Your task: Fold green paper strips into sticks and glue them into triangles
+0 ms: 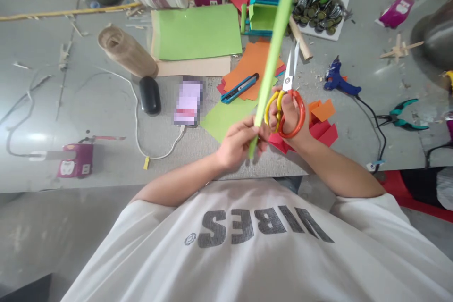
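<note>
My left hand point(238, 144) is closed around the lower end of a long green paper strip point(274, 52), pinching it between thumb and fingers; the strip rises steeply up and away from me, out past the top of the view. Just beside it, my right hand point(288, 115) has its fingers through the yellow and orange loops of the scissors point(287, 99), blades pointing away and barely parted, close to the strip's right edge. Under both hands lie green, orange and red paper sheets point(253, 68) on the grey table point(88, 104), with a blue utility knife point(239, 88) near my left.

Matt green paper strip point(274, 52), shiny steel-bladed scissors point(288, 99) with glossy plastic handles, smooth grey tabletop point(71, 104)
</note>
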### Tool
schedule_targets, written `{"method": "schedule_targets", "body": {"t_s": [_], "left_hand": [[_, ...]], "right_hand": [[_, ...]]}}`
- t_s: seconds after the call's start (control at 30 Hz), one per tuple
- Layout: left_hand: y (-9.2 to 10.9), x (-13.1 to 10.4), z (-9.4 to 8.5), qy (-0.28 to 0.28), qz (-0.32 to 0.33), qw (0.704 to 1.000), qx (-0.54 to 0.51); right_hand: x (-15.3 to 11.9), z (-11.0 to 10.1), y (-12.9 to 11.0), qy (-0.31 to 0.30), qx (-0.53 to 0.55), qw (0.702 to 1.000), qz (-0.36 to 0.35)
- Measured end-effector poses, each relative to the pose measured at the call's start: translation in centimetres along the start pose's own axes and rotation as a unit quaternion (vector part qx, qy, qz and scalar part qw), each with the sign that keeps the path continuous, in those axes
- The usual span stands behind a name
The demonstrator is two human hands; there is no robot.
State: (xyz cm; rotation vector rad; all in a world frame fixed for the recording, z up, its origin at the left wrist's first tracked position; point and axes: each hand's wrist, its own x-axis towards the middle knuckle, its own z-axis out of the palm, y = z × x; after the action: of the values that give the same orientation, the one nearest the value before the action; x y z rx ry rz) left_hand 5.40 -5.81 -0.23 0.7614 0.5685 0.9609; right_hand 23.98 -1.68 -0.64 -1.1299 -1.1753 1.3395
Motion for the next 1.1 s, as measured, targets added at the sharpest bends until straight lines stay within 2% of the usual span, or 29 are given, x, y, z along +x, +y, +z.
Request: {"method": "schedule_targets", "body": {"t_s": [0.07, 0.13, 0.23, 0.33, 0.43, 0.47, 0.53, 0.57, 0.6, 0.63, 0.73, 0.8, 0.9, 1.1], "left_hand": [[-1.7, -0.4, 0.8, -0.084, -0.057, 0.994, -0.040], [-3.6, -0.5, 1.1, -0.120, -0.086, 0.987, -0.059], [-5.9, 0.1, 0.6, -0.111, -0.102, 0.986, -0.064], [-6.8, 0.9, -0.2, -0.073, -0.091, 0.990, -0.077], [-6.6, 1.5, -0.7, -0.049, -0.074, 0.993, -0.082], [-6.5, 1.5, -0.8, -0.047, -0.073, 0.993, -0.084], [-6.4, 1.6, -1.0, -0.045, -0.079, 0.992, -0.087], [-6.4, 1.6, -1.1, -0.043, -0.084, 0.992, -0.087], [-6.4, 1.6, -1.1, -0.041, -0.087, 0.992, -0.087], [-6.4, 1.7, -1.2, -0.039, -0.088, 0.992, -0.085], [-6.3, 1.7, -1.3, -0.034, -0.090, 0.992, -0.080], [-6.2, 1.9, -1.3, -0.028, -0.100, 0.992, -0.075], [-5.9, 2.1, -1.1, -0.004, -0.115, 0.991, -0.066], [-4.9, 2.7, -0.6, 0.056, -0.148, 0.986, -0.049]], "right_hand": [[0.9, -1.0, 0.2, 0.012, -0.020, 1.000, 0.014], [1.7, -1.8, 0.3, 0.022, -0.030, 0.999, 0.025], [2.8, -2.0, -0.4, 0.080, -0.004, 0.996, 0.026], [3.3, -1.8, -2.8, 0.173, 0.084, 0.981, 0.014], [2.8, -3.4, -6.1, 0.233, 0.094, 0.965, -0.071], [2.3, -4.6, -7.0, 0.231, 0.061, 0.964, -0.115], [0.7, -7.4, -8.1, 0.135, -0.062, 0.975, -0.166], [-0.3, -8.9, -8.2, 0.167, -0.103, 0.952, -0.234], [-1.4, -10.2, -7.9, 0.178, -0.157, 0.938, -0.252], [-2.6, -11.4, -7.2, 0.241, -0.189, 0.913, -0.269], [-5.6, -13.4, -4.2, 0.284, -0.330, 0.885, -0.163], [-7.0, -13.7, -2.0, 0.268, -0.389, 0.876, -0.099], [-7.8, -13.1, 0.4, 0.230, -0.451, 0.861, -0.054], [-7.6, -12.0, 1.8, 0.143, -0.543, 0.827, -0.031]]}}
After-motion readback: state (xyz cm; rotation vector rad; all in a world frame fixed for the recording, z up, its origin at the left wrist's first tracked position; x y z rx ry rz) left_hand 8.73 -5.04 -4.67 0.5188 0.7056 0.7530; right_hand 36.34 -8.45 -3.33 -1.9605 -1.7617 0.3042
